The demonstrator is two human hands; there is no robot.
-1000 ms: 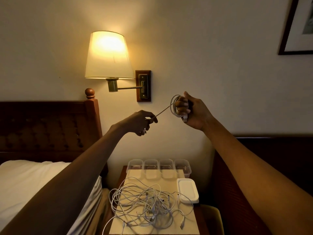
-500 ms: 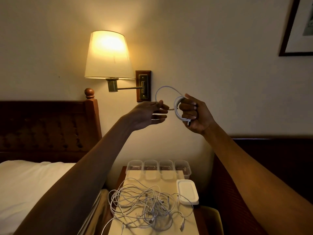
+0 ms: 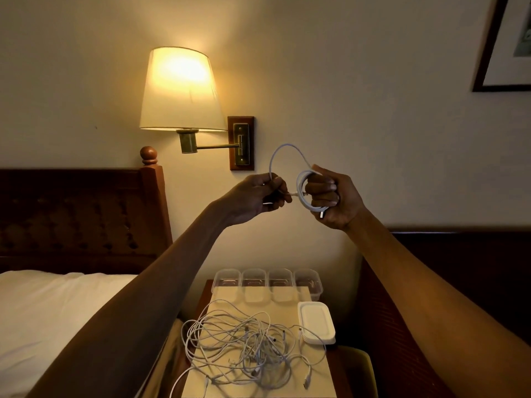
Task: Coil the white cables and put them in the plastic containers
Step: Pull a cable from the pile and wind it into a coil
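Right grip (image 3: pixel 333 196) clamps the coiled white cable (image 3: pixel 299 183), left grip (image 3: pixel 253 196) beside it pinches the tail; I reckon the open loop above springs free if either slackens.

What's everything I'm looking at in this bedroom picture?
cable: one, white, partly coiled, held up between both hands
cable pile: one tangle, white, on the mat
containers: four, clear, in a row beyond the pile
lids: one stack, white, right of the pile
mat: one, cream, under the pile
lamp: one, lit, on the wall
headboard: one, dark wood, left
bed: one, white, lower left
picture: one, dark frame, upper right
left hand: pinches the cable near its end
right hand: grips the cable's coil
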